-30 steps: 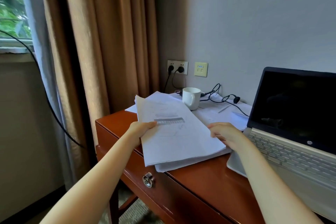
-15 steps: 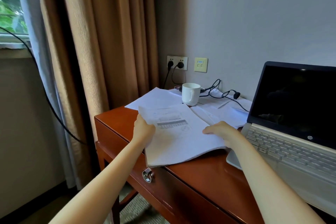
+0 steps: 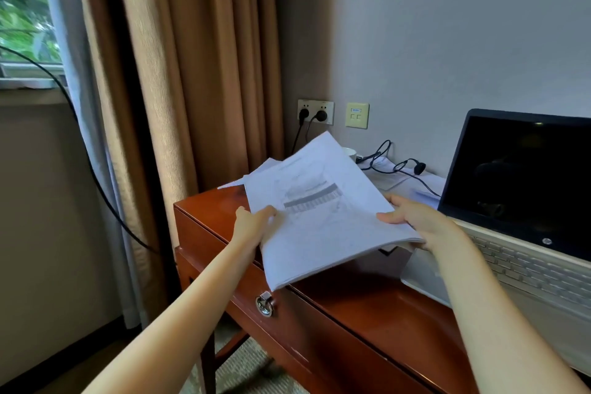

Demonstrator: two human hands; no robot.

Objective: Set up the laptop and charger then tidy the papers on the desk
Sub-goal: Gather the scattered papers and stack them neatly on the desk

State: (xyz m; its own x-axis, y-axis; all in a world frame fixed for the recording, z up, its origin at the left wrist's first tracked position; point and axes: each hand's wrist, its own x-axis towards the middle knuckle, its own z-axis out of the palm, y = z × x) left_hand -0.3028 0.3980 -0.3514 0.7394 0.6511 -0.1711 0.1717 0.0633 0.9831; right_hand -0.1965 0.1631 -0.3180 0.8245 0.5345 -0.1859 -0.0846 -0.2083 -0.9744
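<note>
Two hands hold one stack of papers (image 3: 323, 217) in the head view, and we see it lifted and tilted above the left end of the desk (image 3: 361, 301). Our left hand (image 3: 252, 224) grasps the left edge of the stack, thumb on top and the other fingers hidden under the sheets. Our right hand (image 3: 415, 221) grasps the right edge near the lower corner, also closed on the paper.

Behind the stack more loose sheets (image 3: 393, 177) lie flat on the desk, and one sheet corner (image 3: 233, 184) shows to the left. A white mug (image 3: 350, 153) is mostly hidden behind the raised stack. The laptop (image 3: 524, 214) stands open on the right with a dark screen, and a black cable (image 3: 399, 166) runs over the loose sheets toward the wall socket (image 3: 316, 112), where two plugs sit (we cannot tell which one belongs to the charger).

We judge that the stack is light but floppy: thin sheets bend easily and slide on each other. Holding it on two opposite edges, as now, keeps it flat. For squaring it, we think it is better to stand the stack on one long edge and tap it on the wood. A grip at one corner only may let the sheets fan out or fall.
</note>
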